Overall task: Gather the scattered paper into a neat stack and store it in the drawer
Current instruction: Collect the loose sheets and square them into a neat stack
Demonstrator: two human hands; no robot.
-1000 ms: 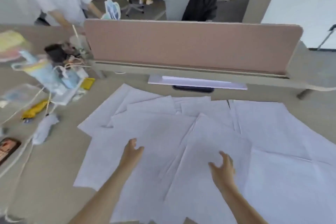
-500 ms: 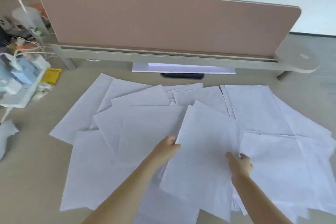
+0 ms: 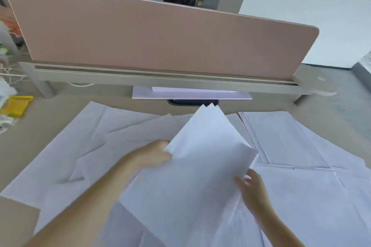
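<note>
Several white paper sheets (image 3: 84,146) lie scattered and overlapping across the beige desk (image 3: 30,126). A small bundle of sheets (image 3: 200,166) is lifted off the pile in the middle, its far corners tilted up. My left hand (image 3: 154,153) grips the bundle's left edge. My right hand (image 3: 252,186) holds its right edge from below. More loose sheets (image 3: 291,146) spread to the right. No drawer is in view.
A pink divider panel (image 3: 160,36) on a beige rail (image 3: 160,80) closes off the back of the desk. Under the rail lies a flat white board (image 3: 190,94) over a dark object (image 3: 192,102). A yellow item (image 3: 17,105) and clutter sit at the far left.
Both hands moved from resting on the pile to gripping the central sheets at their edges, and the bundle has risen with its far end tilted up. The view has moved closer to the divider.
</note>
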